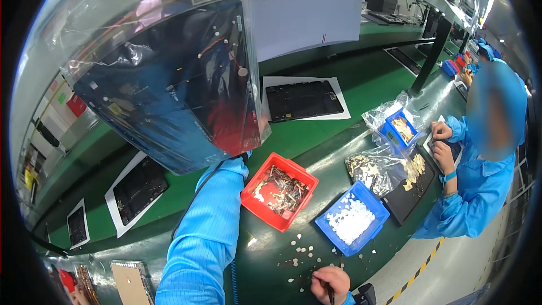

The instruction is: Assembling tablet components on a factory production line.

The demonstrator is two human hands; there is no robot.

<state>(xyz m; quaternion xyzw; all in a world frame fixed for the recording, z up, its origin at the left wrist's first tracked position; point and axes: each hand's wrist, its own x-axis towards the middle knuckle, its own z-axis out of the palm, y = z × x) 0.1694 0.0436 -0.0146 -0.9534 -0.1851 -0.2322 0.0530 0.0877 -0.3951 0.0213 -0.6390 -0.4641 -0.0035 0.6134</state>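
Observation:
Close in front of me at the upper left, a large dark panel (169, 90) in a clear plastic bag is held up and tilted. My left arm, in a blue sleeve, reaches to its lower edge; at the right edge a bit of my left hand (263, 123) shows, its fingers mostly hidden behind the panel. My right hand (331, 284), low at the bench's near edge, is closed round a slim dark tool (331, 293), perhaps tweezers. Small whitish pieces (302, 250) lie scattered on the bench beside that hand. A red bin (257, 204) of thin mixed strips stands between my arms.
A blue bin (326, 227) holds white pieces. Plastic bags (375, 164), a smaller blue bin (407, 142) and a black tray (415, 203) stand farther right, by a co-worker (474, 192) in blue. Dark panels on white sheets (339, 114) lie along the green bench.

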